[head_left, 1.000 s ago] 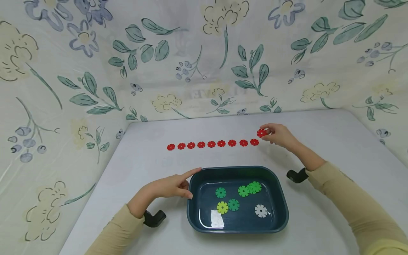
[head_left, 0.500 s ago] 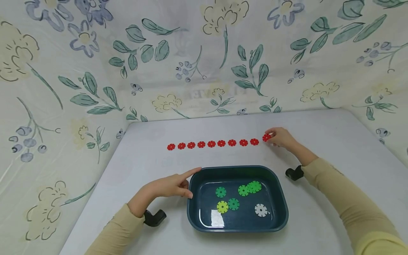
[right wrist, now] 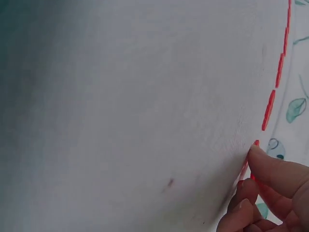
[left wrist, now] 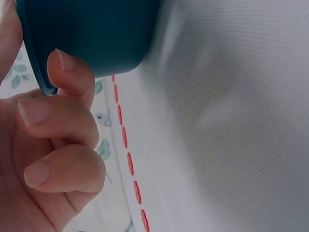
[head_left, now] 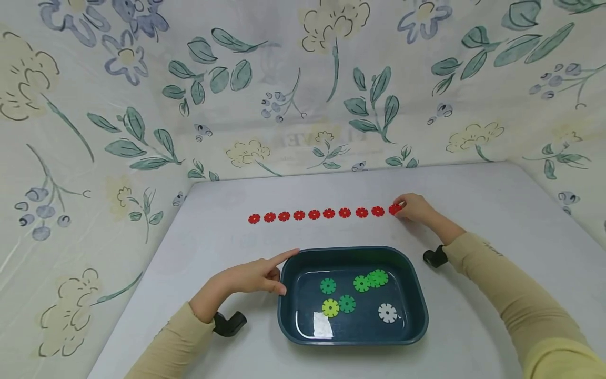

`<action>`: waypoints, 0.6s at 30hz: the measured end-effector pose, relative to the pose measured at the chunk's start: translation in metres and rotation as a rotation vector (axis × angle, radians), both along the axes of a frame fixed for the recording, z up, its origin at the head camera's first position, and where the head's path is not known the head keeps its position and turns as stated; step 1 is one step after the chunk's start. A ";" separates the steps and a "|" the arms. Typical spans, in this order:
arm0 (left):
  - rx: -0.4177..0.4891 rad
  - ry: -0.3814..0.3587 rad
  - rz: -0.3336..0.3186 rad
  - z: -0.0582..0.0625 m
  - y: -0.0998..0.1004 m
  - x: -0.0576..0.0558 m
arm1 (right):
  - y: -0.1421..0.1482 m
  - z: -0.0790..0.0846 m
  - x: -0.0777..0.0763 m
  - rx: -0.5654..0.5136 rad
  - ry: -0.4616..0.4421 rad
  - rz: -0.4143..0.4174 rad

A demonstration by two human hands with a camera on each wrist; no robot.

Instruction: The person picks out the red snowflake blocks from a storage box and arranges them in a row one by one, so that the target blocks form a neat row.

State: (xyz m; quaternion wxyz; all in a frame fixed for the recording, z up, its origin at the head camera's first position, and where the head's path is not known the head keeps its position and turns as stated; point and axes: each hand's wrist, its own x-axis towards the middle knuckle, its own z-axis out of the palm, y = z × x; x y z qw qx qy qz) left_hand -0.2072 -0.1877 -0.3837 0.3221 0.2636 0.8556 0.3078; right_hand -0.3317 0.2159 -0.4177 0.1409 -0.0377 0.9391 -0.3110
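Note:
My right hand (head_left: 417, 209) pinches a red notched plastic disc (head_left: 394, 209) between thumb and fingers at the right end of a row of matching red discs (head_left: 314, 214). In the right wrist view, this disc (right wrist: 244, 166) stands edge-on to the camera at the table surface, partly covered by the fingers. My left hand (head_left: 251, 276) holds the dark blue tray (head_left: 352, 345) at its left rim, index finger stretched along the far corner and thumb on the side. The left wrist view shows the other fingers (left wrist: 67, 169) curled beside the tray's wall (left wrist: 111, 38).
Inside the tray lie several green discs (head_left: 347, 303), a yellow-green one (head_left: 330, 308) and a white one (head_left: 387, 313). A white table (head_left: 213, 231) carries everything, with a flower-patterned curtain (head_left: 303, 121) behind it. Black wrist-camera pieces (head_left: 230, 325) jut out below both wrists.
My right hand has moved slightly right and toward me, bringing the red disc down to the table in line with the row. The left hand and tray have stayed put.

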 end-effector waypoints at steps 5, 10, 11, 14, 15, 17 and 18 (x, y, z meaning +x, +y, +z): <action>0.003 0.001 0.003 0.000 0.000 0.000 | 0.002 0.000 -0.002 0.001 -0.024 0.004; 0.006 0.000 0.008 -0.001 -0.001 -0.001 | 0.002 -0.001 -0.005 -0.010 -0.050 0.004; 0.008 0.000 0.007 -0.001 -0.001 -0.001 | 0.002 -0.002 -0.006 -0.010 -0.052 0.005; 0.010 -0.001 0.007 -0.002 -0.002 -0.002 | 0.002 -0.002 -0.007 -0.011 -0.056 0.006; 0.009 0.000 0.007 -0.002 -0.002 -0.002 | 0.001 -0.002 -0.007 -0.009 -0.058 0.005; 0.010 0.000 0.010 -0.003 -0.002 -0.002 | 0.001 -0.001 -0.006 -0.004 -0.058 0.006; 0.010 0.000 0.012 -0.003 -0.002 -0.002 | 0.000 -0.001 -0.007 -0.002 -0.059 0.005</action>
